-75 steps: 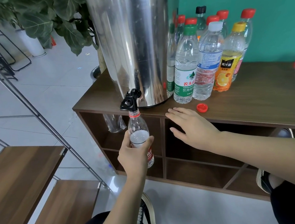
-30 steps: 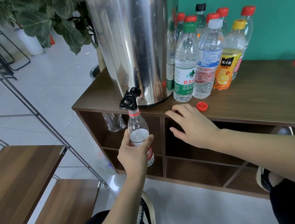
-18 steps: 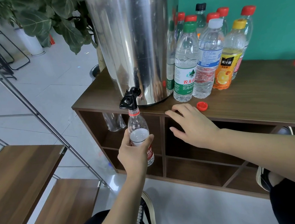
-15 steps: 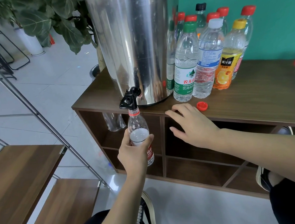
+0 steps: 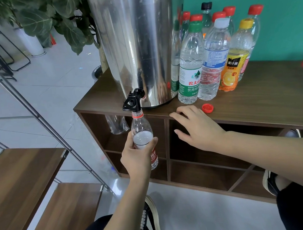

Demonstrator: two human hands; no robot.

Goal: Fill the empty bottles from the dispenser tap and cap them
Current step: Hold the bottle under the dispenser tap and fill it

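Green-cap bottle (image 5: 190, 63) – "农夫山", "饮用纯"; juice btl (image 5: 234, 65) – "美汁源"; held btl (image 5: 143, 134) "山" (rest hidden).

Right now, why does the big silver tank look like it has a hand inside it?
Head view: the shiny dispenser acts like a mirror, reflecting the right hand and the bottles beside it; the wide lens bends straight edges near the frame's sides.

You see a silver dispenser (image 5: 137, 42) with a black tap (image 5: 133, 101); beside it, a loose red cap (image 5: 207, 108) on the brown wood-grain cabinet (image 5: 256, 104).
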